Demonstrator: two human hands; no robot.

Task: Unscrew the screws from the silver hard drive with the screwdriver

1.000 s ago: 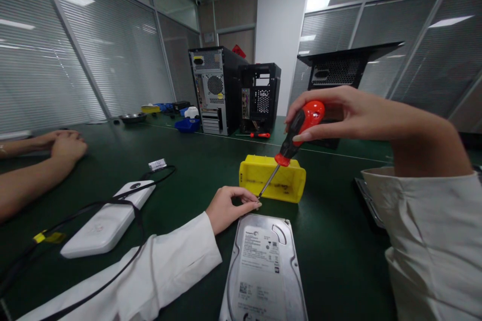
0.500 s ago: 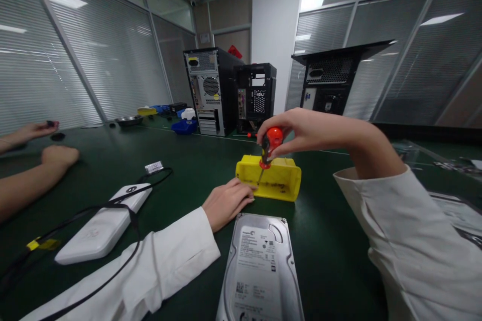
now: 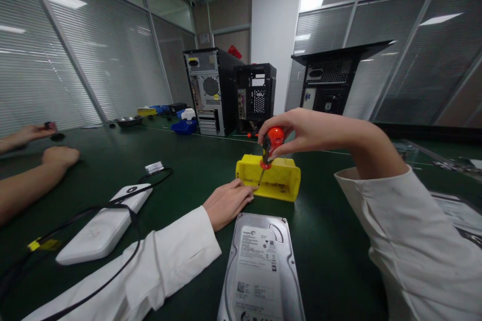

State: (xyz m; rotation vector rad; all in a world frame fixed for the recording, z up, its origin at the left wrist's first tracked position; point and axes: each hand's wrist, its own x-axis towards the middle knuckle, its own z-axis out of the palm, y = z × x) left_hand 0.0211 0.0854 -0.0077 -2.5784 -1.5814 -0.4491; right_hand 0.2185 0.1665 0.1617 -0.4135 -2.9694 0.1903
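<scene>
A screwdriver with a red and black handle stands tilted in my right hand, the fingers wrapped round its grip. Its tip points down into a yellow bin, which lies with its opening toward me and has small dark screws inside. My left hand rests at the bin's near left edge, fingers closed together and fingertips close to the screwdriver tip; what they pinch, if anything, is too small to make out. Just in front of me a silver hard drive lies label up on the green table.
On the left lie a white power bank and a black cable. A co-worker's hands are at the far left. Computer cases stand behind the bin. Another hard drive lies at the right.
My left fingertips have shifted slightly toward the screwdriver tip. The screwdriver has barely moved. The co-worker's far hand has turned a little with a small dark thing in it.
</scene>
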